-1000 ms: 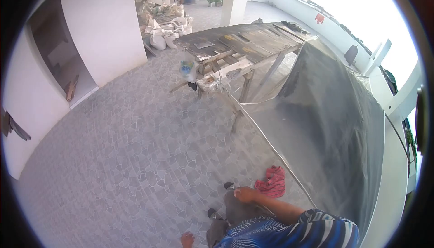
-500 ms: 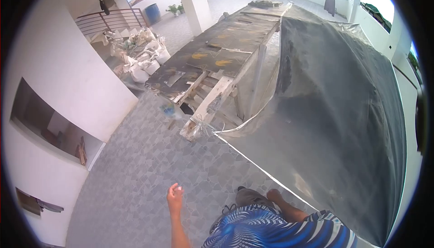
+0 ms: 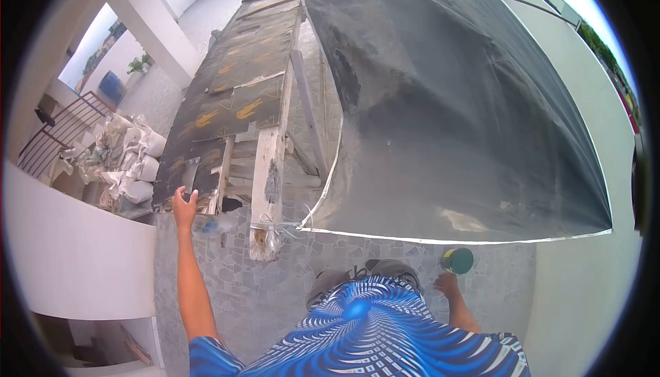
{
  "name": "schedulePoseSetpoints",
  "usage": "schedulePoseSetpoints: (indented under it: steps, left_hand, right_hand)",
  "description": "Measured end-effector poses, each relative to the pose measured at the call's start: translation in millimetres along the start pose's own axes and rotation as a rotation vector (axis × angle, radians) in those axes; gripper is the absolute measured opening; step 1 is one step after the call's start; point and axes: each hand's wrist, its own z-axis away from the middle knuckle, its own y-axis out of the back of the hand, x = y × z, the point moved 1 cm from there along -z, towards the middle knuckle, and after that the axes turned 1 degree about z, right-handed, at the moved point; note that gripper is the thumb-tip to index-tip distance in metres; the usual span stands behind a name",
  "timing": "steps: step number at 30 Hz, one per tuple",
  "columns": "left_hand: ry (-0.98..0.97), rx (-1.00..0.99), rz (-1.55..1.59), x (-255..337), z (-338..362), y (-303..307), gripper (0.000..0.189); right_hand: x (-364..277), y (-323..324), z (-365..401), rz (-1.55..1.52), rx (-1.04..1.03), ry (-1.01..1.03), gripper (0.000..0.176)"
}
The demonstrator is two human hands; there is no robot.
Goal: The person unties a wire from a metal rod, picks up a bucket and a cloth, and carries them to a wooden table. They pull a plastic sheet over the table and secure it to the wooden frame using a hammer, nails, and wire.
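Observation:
My left hand (image 3: 184, 205) reaches forward with its fingers apart and nothing in them. It appears over the front left corner of a worn wooden platform (image 3: 227, 105) covered with dark, peeling sheets; whether it touches the platform cannot be made out. My right hand (image 3: 447, 284) is low on the right, closed on a small round dipper (image 3: 459, 261) with a dark green face and a yellowish side. Its handle is mostly hidden by my fingers. Just beyond the dipper runs the white edge of a large dark tarp (image 3: 454, 123).
A rough beam end (image 3: 265, 233) juts from the platform toward me. White sacks (image 3: 130, 160) are piled at left near a railing (image 3: 62, 133) and a blue barrel (image 3: 111, 87). Grey patterned tiles (image 3: 295, 274) cover the floor, with a white wall (image 3: 574, 287) at right.
My view has turned right, with the platform and tarp now straight ahead. My left hand has stretched out farther forward. My right hand and the dipper have come into sight.

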Motion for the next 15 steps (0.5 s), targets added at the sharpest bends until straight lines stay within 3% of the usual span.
schedulePoseSetpoints:
  steps: [2, 3, 5, 7, 11, 12, 14, 15]
  left_hand:
    - [-0.017, -0.011, -0.147, -18, -31, -12, 0.060]
    - [-0.028, -0.017, -0.158, -29, -38, -18, 0.062]
    - [-0.053, -0.004, -0.176, -49, -60, -27, 0.064]
    - [-0.068, -0.034, -0.231, -54, -68, -30, 0.063]
    - [-0.172, -0.043, -0.245, -83, -79, -55, 0.059]
    - [-0.161, -0.069, -0.224, -78, -73, -51, 0.058]
    - [-0.135, -0.107, -0.190, -65, -72, -41, 0.054]
    - [-0.154, -0.124, -0.181, -67, -76, -42, 0.055]
  right_hand:
    - [85, -27, -1, 0.134, 0.112, 0.182, 0.017]
    - [111, -52, 17, 0.079, 0.185, 0.133, 0.021]
    - [115, -112, 51, -0.163, 0.334, -0.093, 0.026]
    - [80, -190, 108, -0.539, 0.476, -0.477, 0.031]
    - [114, -277, 160, 1.155, 0.090, -0.012, 0.024]
    - [116, -299, 177, 0.921, 0.218, -0.120, 0.024]
    - [132, -329, 207, 0.565, 0.269, -0.189, 0.030]
    - [136, -341, 216, 0.583, 0.315, -0.147, 0.026]
